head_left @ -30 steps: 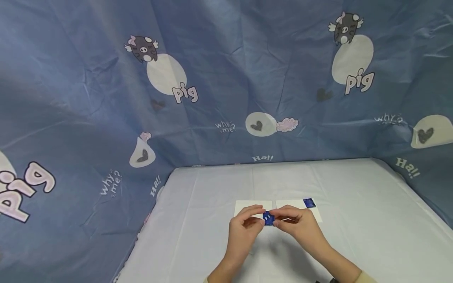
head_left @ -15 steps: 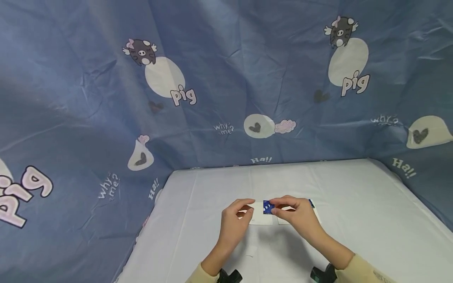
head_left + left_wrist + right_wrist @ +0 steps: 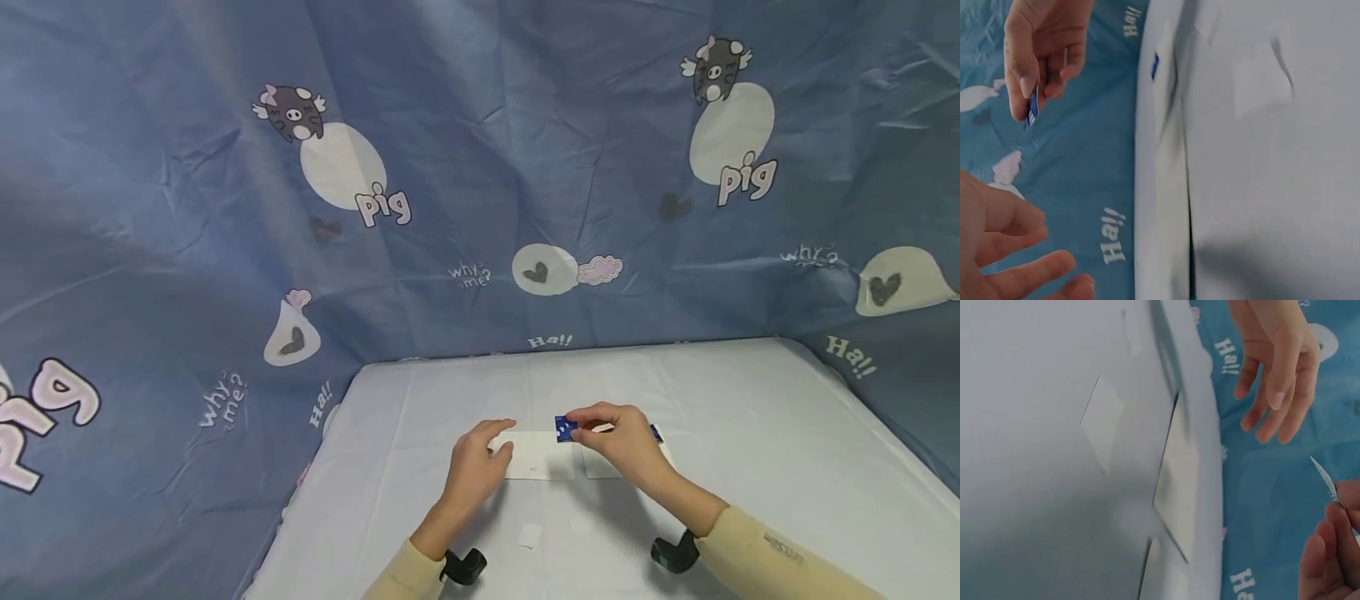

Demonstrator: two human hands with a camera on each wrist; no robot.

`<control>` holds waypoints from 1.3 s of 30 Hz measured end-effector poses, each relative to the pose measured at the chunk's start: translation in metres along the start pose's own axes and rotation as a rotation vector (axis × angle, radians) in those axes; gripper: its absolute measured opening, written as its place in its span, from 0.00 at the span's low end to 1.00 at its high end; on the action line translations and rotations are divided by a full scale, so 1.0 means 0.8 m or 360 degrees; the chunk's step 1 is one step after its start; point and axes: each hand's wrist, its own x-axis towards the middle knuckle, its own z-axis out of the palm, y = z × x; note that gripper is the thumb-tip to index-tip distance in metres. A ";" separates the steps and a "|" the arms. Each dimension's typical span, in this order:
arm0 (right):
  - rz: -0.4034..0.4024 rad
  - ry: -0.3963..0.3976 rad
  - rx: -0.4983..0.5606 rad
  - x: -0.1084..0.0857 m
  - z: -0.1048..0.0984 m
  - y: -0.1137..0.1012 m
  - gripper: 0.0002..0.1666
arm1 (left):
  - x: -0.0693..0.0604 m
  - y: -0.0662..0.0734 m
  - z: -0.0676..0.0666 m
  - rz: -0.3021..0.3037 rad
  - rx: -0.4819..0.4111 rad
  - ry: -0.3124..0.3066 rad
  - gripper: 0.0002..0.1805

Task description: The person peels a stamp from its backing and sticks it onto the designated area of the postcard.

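Thumb and fingers of my right hand (image 3: 624,439) pinch a small, thin blue square, apparently a sticker (image 3: 564,428), by its right edge. White marks pattern its blue face. The right wrist view shows the pale, slightly curved back of the sticker (image 3: 1324,475). My left hand (image 3: 472,468) hovers to the left with fingers apart and loosely bent, holding nothing. Below the hands lie two white cards (image 3: 542,460) side by side on the white-covered table. The right card (image 3: 602,467) bears another blue square (image 3: 657,433) at its far right corner, partly behind my right hand.
A small white scrap of paper (image 3: 529,535) lies nearer to me, with a fainter pale piece (image 3: 581,522) beside it. Blue printed cloth (image 3: 450,167) hangs behind and left of the table. Black devices (image 3: 463,567) sit on both wrists.
Earlier both hands held the blue sticker; my left hand has let go and moved left. My right hand has kept the sticker and shifted slightly away from me. The head view has shifted slightly.
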 end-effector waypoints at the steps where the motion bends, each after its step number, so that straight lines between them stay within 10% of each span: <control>1: 0.0005 -0.0004 -0.0001 0.003 0.001 0.002 0.12 | 0.000 -0.004 0.000 -0.0009 0.0037 -0.0018 0.18; 21: 0.0117 -0.0132 -0.0152 0.051 0.021 0.037 0.10 | 0.009 -0.078 -0.014 0.0186 0.0475 -0.0544 0.28; 39: 0.0195 -0.0255 -0.0290 0.061 0.030 0.054 0.13 | 0.011 -0.075 -0.008 0.0119 0.0609 -0.0671 0.28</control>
